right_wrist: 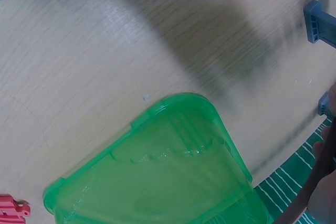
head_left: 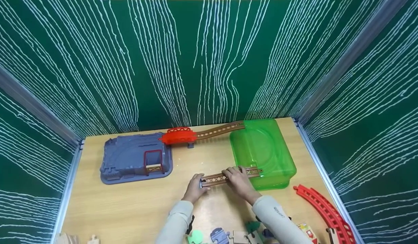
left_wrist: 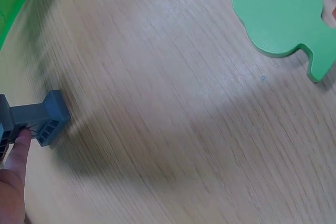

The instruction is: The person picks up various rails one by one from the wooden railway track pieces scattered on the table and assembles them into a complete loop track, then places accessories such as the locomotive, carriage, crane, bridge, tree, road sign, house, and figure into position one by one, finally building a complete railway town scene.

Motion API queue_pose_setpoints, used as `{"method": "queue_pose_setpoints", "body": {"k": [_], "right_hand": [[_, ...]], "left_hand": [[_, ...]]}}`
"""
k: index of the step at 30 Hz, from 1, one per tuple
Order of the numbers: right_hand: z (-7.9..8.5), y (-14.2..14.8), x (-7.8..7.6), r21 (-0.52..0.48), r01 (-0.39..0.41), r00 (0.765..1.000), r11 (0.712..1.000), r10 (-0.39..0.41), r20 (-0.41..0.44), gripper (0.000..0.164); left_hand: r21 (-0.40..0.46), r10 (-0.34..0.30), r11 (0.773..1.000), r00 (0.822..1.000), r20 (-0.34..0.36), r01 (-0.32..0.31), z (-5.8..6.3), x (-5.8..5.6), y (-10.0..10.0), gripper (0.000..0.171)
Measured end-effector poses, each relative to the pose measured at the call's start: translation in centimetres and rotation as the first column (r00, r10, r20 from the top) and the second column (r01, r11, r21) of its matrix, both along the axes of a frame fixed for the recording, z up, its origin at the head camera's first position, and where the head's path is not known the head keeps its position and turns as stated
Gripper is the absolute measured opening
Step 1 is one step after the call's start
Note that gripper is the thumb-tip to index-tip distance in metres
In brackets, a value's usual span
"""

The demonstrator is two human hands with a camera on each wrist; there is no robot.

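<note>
So the brown track is out in front of the person, its right end reaching over the near left part of the green box. Left hand has its grip on the grey support under the track's left end, one fingertip pressed against it in the left wrist view. Right hand comes down from above, grip clasped over the middle of the track. Both forearms stretch forward, and there's dark lettering on the right sleeve, too small to read.

Past that, a blue-grey base, red bridge and another brown track run along the back to the box. Red curved tracks lie right. Surface is pale wood grain, boxed in by dark green walls with wavy white lines.
</note>
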State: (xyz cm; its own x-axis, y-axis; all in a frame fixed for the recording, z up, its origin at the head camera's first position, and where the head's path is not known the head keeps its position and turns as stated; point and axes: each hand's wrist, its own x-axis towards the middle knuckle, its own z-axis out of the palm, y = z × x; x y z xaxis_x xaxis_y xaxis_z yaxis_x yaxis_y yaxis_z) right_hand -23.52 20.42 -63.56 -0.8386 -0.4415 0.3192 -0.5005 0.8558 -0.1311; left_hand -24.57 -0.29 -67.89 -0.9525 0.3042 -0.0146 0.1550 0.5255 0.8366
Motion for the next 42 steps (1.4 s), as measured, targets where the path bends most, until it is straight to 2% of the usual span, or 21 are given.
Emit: {"method": "queue_pose_setpoints", "body": {"k": [6, 12, 20, 28, 31, 38, 42], "right_hand": [[-0.2, 0.0, 0.0, 0.021, 0.01, 1.0, 1.0, -0.011, 0.023, 0.038], [-0.5, 0.2, 0.1, 0.04, 0.028, 0.998, 0.999, -0.03, 0.058, 0.037], [-0.5, 0.2, 0.2, 0.034, 0.036, 0.998, 0.999, -0.037, 0.044, 0.036], [-0.4, 0.1, 0.1, 0.01, 0.028, 0.999, 1.0, -0.029, 0.034, 0.035], [-0.4, 0.0, 0.0, 0.011, 0.029, 0.999, 1.0, -0.03, 0.028, 0.035], [-0.3, -0.3, -0.1, 0.024, 0.045, 0.998, 0.999, -0.046, 0.048, 0.035], [0.0, -0.4, -0.1, 0.015, 0.053, 0.996, 0.998, -0.054, 0.071, 0.038]], "left_hand": [[-0.018, -0.016, 1.0, 1.0, -0.007, 0.016, 0.3, 0.1, 0.2, 0.061], [0.002, -0.047, 0.999, 0.998, 0.029, 0.047, 0.8, 0.1, 0.1, 0.064], [0.01, -0.039, 0.999, 0.999, 0.016, 0.039, 0.3, 0.0, -0.3, 0.05], [0.056, -0.036, 0.998, 0.999, 0.001, 0.036, 0.3, 0.0, -0.3, 0.047], [0.082, -0.037, 0.996, 0.999, 0.017, 0.036, 0.5, 0.0, -0.4, 0.046], [0.118, -0.048, 0.992, 0.991, 0.122, 0.033, 0.6, -0.2, -0.8, 0.047], [0.141, -0.053, 0.989, 0.993, 0.103, 0.038, 0.7, -0.2, -0.8, 0.047]]}}
